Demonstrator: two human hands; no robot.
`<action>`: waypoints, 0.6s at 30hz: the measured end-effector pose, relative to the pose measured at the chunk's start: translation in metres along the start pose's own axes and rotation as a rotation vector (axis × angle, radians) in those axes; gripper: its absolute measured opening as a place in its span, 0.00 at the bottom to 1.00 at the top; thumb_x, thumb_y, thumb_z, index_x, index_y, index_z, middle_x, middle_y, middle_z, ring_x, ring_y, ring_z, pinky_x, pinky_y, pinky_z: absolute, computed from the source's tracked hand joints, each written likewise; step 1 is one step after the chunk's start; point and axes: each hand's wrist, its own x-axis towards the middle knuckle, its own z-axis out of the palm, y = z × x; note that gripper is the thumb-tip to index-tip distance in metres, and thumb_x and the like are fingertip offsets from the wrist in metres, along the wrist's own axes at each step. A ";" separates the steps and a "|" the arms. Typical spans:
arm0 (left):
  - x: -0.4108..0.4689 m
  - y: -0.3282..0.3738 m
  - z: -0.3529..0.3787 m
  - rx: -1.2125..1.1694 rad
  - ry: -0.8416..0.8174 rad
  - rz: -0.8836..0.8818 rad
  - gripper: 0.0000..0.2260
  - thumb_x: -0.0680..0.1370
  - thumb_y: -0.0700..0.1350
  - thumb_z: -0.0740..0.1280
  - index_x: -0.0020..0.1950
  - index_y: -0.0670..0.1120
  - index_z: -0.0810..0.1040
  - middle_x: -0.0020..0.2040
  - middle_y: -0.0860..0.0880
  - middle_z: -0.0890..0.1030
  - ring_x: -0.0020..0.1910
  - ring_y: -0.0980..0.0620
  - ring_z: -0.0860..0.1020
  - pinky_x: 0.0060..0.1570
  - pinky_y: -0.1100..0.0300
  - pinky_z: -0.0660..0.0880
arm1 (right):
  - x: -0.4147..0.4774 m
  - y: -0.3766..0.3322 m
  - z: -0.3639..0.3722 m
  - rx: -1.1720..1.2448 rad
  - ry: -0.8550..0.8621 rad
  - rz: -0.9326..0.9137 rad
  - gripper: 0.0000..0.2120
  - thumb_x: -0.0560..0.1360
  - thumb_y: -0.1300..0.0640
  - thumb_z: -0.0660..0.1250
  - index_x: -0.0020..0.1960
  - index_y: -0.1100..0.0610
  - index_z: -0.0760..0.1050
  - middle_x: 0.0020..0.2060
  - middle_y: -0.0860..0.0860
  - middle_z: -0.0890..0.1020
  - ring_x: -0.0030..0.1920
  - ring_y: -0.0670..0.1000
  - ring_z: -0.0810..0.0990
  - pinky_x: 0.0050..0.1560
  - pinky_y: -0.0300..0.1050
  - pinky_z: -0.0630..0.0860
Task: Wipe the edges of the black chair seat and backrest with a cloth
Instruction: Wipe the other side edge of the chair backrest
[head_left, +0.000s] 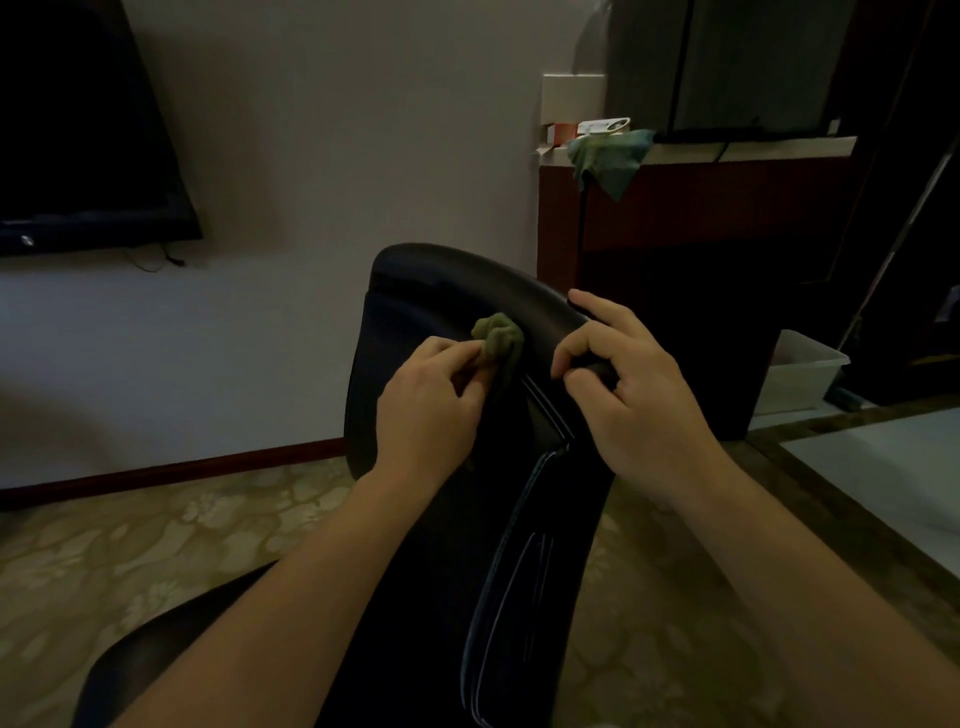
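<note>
Mid-wipe, up on the backrest (457, 291): left hand (426, 410) pinched shut on the bunched green cloth (498, 340), pressed just under the top rim. Right hand (623, 374) curled around the rim, steadying. Seat (171, 644) edges down below likely yet to come; cleanliness impossible to judge.

Chair backrest (467, 291) at centre, both hands on it.

Left hand (426, 410) pressing cloth (500, 340) against backrest, left of right hand (628, 384) gripping its top edge. Seat (171, 644) below at left. Television (78, 130) on wall behind at left; shelf (753, 145) with second cloth (608, 156) behind at right, bin (800, 374) below it on floor.
</note>
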 end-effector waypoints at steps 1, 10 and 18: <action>0.004 -0.002 0.000 0.007 0.003 -0.025 0.10 0.81 0.51 0.66 0.61 0.52 0.81 0.48 0.58 0.75 0.42 0.63 0.73 0.39 0.69 0.67 | 0.000 0.000 0.000 0.001 -0.005 0.002 0.10 0.78 0.60 0.63 0.42 0.48 0.76 0.73 0.39 0.64 0.53 0.21 0.65 0.50 0.21 0.63; -0.008 0.018 0.003 -0.078 0.057 -0.053 0.08 0.80 0.47 0.68 0.57 0.50 0.83 0.48 0.59 0.75 0.43 0.63 0.75 0.41 0.72 0.71 | 0.001 0.003 0.000 0.020 0.026 -0.008 0.09 0.77 0.61 0.64 0.41 0.51 0.77 0.72 0.42 0.67 0.51 0.20 0.67 0.48 0.17 0.63; -0.014 0.010 0.001 -0.172 0.001 -0.042 0.09 0.80 0.49 0.67 0.59 0.53 0.81 0.49 0.59 0.77 0.46 0.62 0.77 0.44 0.67 0.75 | 0.002 0.003 0.003 0.016 0.035 -0.006 0.09 0.76 0.61 0.64 0.41 0.50 0.77 0.72 0.40 0.67 0.54 0.18 0.62 0.49 0.15 0.60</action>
